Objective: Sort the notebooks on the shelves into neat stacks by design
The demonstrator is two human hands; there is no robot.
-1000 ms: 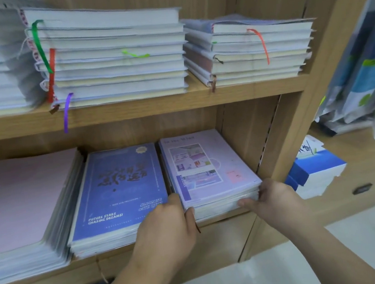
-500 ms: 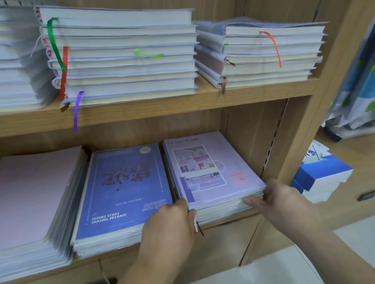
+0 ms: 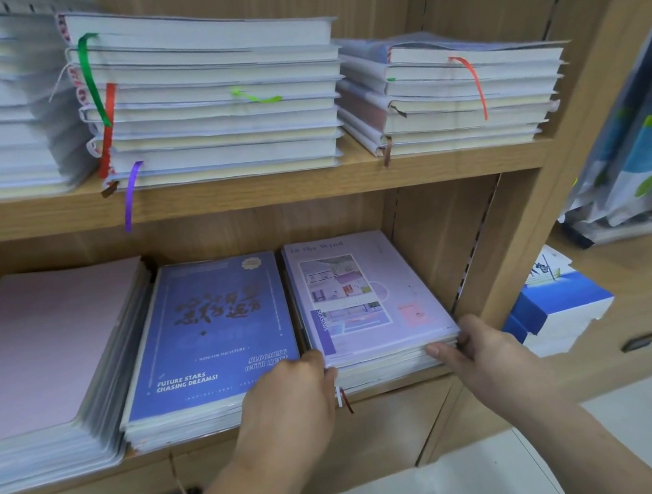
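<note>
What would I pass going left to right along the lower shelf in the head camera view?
A pink notebook stack → blue notebook stack → lilac notebook stack → blue-and-white books in the next bay.

One head-worn wide-angle camera looks forward and down, at close range, into a wooden shelf unit (image 3: 527,244). The left grip (image 3: 288,397) and right grip (image 3: 487,354), forearms crossing the bottom edge, clasp a lilac notebook stack (image 3: 362,295) low in frame. Above them the upper shelf (image 3: 269,190) fills the view, its edges bowed.
</note>
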